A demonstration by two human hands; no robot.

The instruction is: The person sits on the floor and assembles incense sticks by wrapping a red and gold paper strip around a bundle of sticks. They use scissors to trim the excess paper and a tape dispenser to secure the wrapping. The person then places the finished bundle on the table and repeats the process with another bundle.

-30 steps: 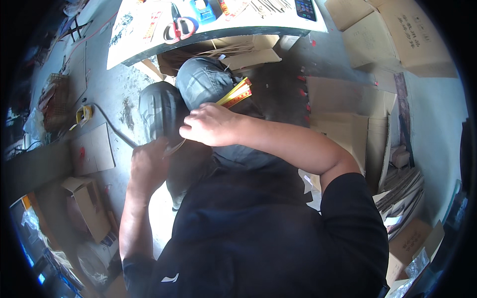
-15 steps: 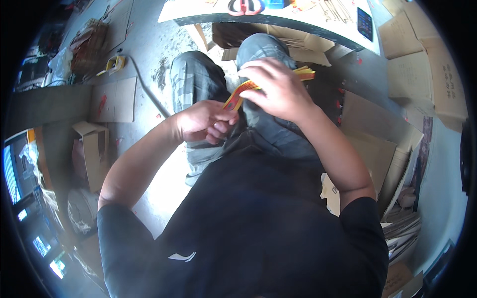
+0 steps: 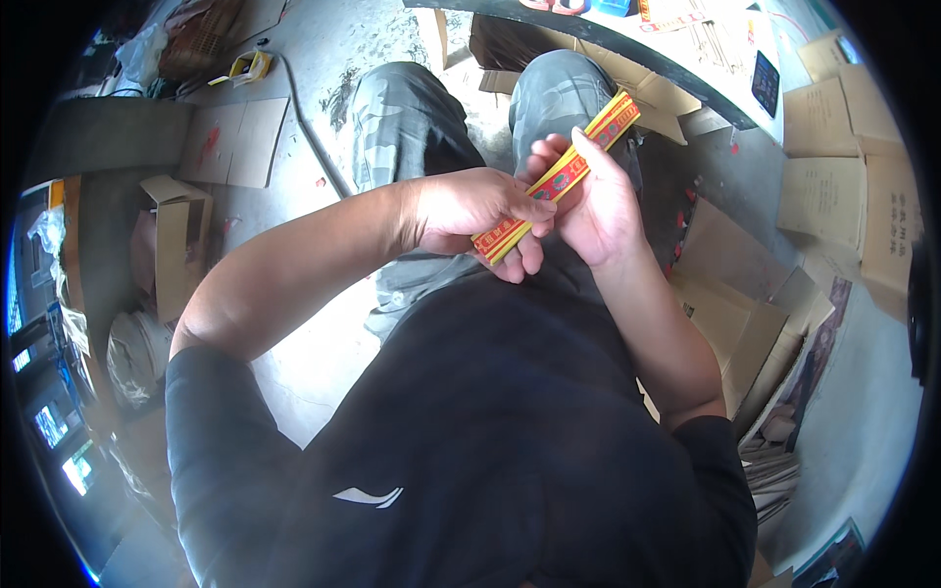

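A bundle of narrow yellow-and-red printed paper strips (image 3: pixel 567 177) lies slantwise above my lap, its upper end pointing far right. My left hand (image 3: pixel 475 211) closes on the lower end, with the thumb on top and fingers underneath. At the middle and upper part, my right hand (image 3: pixel 605 214) cradles the bundle, its thumb along the right edge and its other fingers partly hidden behind. The strips look straight and pressed together.
Beyond my knees stands a white-topped bench (image 3: pixel 686 49) bearing a dark phone (image 3: pixel 766 83), a blue object (image 3: pixel 613 6) and red-handled scissors (image 3: pixel 555 5). Cardboard boxes (image 3: pixel 823 122) are stacked at right; an open carton (image 3: pixel 181 245) stands left. A hose (image 3: pixel 309 137) crosses the floor.
The bundle was bent and fanned at its far end; now it is straight and flat. My left hand has moved right, and the right hand has turned palm up beneath the strips.
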